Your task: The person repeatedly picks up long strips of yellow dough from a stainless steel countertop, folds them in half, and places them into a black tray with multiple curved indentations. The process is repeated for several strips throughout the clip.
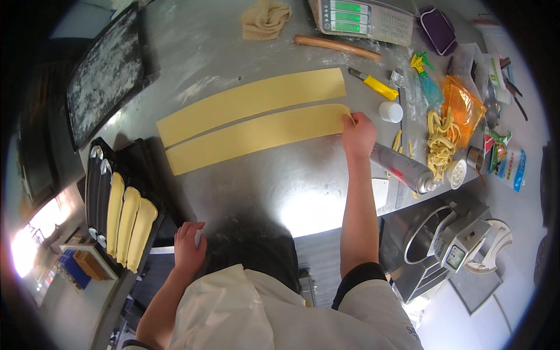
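Two long flat strips of yellow dough lie side by side on the steel worktop point(258, 188). My right hand point(359, 134) pinches the right end of the nearer dough strip point(258, 135), whose corner curls up at the fingers. The farther dough strip point(253, 98) lies flat just beyond it. My left hand point(190, 245) hangs near the worktop's front edge with its fingers apart, holding nothing. To its left is a black baguette-shaped mould tray point(97, 192). Several of its channels hold long yellow dough pieces point(131, 223); two channels at its left show dark.
A yellow snap-off knife point(378, 86), white cap point(390, 112) and spray can point(404, 168) lie at right, near dough scraps point(439, 148) and a spray bottle point(426, 81). Behind are a wooden rod point(337, 47), cloth point(265, 19) and digital scale point(389, 26). A floured dark tray point(107, 72) stands left.
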Demonstrator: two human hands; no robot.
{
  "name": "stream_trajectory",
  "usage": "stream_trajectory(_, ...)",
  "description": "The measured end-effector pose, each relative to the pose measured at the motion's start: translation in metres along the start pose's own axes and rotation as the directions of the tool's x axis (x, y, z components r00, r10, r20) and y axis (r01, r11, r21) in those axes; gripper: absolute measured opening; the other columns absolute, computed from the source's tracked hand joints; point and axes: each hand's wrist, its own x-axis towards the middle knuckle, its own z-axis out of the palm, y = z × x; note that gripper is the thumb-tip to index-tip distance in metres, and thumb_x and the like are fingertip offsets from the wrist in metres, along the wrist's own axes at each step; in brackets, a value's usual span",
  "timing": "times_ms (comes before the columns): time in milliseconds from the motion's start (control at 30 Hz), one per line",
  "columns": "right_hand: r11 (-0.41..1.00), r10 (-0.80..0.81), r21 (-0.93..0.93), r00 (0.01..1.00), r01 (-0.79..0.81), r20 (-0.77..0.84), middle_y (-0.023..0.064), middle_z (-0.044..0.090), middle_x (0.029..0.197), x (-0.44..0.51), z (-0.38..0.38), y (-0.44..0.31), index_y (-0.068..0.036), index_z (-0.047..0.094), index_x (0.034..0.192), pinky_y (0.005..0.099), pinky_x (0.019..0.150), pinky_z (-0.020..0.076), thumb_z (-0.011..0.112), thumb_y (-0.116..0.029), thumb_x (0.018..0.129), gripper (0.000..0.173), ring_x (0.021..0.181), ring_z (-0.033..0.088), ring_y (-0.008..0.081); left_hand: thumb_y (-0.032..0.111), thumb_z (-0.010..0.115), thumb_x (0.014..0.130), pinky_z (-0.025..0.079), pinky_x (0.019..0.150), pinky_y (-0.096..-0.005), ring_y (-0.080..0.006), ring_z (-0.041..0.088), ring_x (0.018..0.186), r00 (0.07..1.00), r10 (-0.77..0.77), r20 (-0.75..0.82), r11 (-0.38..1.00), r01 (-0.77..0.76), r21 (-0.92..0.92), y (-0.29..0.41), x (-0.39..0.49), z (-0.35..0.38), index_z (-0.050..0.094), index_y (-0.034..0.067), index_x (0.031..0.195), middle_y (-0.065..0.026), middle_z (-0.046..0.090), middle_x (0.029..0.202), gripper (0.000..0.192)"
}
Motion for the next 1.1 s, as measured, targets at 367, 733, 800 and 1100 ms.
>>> stream_trajectory(367, 0.999, -0.034, -0.019, 0.998, 0.035, 0.048, 0.0212, 0.084, 0.108, -0.003, -0.013, -0.001, -0.004, 0.083, 0.115, 0.0513, 0.089, 0.0632, 0.079, -0.030, 0.102, 0.029, 0.101, 0.081, 0.0444, 0.007, 0.074, 0.098, 0.054, 0.108, -0.0494, -0.0400, 0.069, 0.121, 0.990, -0.105, -0.094, 0.978, 0.085, -0.192, 0.006, 0.006, 0.016, 0.074, 0.006, 0.129, -0.0149, 0.072, 0.123, 0.031)
stream_trajectory(733, 0.997, -0.048, 0.066, 0.999, 0.049, -0.021, 0.0199, 0.083, 0.110, 0.030, 0.010, 0.064, -0.001, 0.080, 0.122, 0.0529, 0.088, 0.0627, 0.082, -0.042, 0.100, 0.047, 0.100, 0.079, 0.0425, 0.013, 0.077, 0.102, 0.058, 0.099, -0.0408, -0.0302, 0.072, 0.119, 0.954, -0.267, -0.134, 0.893, 0.193, -0.406, -0.001, 0.052, 0.035, 0.073, 0.005, 0.134, -0.0127, 0.072, 0.127, 0.034)
stream_trajectory(800, 0.927, 0.155, 0.322, 0.979, -0.191, 0.135, 0.0187, 0.082, 0.119, 0.033, 0.009, 0.054, 0.001, 0.077, 0.130, 0.0519, 0.093, 0.0609, 0.085, -0.046, 0.099, 0.057, 0.106, 0.078, 0.0415, 0.014, 0.077, 0.104, 0.056, 0.099, -0.0368, -0.0238, 0.069, 0.122, 0.917, -0.384, -0.106, 0.782, 0.262, -0.566, -0.011, 0.069, 0.047, 0.069, 0.005, 0.144, -0.0101, 0.070, 0.134, 0.042)
stream_trajectory(1100, 0.668, -0.736, 0.008, 0.662, 0.744, -0.142, 0.0162, 0.073, 0.137, -0.028, 0.045, -0.089, -0.009, 0.069, 0.140, 0.0541, 0.109, 0.0525, 0.081, -0.020, 0.102, 0.042, 0.128, 0.068, 0.0410, 0.017, 0.072, 0.104, 0.042, 0.125, -0.0546, -0.0473, 0.045, 0.147, 0.686, -0.656, -0.314, 0.663, 0.325, -0.675, 0.023, 0.162, 0.047, 0.029, -0.001, 0.172, -0.0284, 0.036, 0.165, 0.082)
